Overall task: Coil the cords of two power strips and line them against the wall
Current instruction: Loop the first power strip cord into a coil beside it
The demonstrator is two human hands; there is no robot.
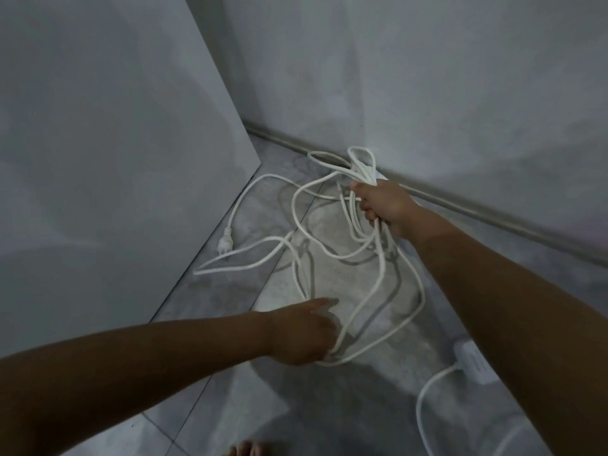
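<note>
In the head view, loops of white cord (362, 148) are gripped in the right hand (383, 205) near the wall's foot. Lower loops are held in the left hand (302, 334), index finger straight. A power strip (470, 360) lies at the floor's right edge.

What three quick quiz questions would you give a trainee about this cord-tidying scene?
1. True or false: the right hand grips a bunch of white cord loops.
2. Where is the plug? A on the floor; B in a wall socket; C in a box.
3. Missing word: the power strip lies on the floor beside the person's ___ forearm.
Key: 1 true; 2 A; 3 right.
</note>
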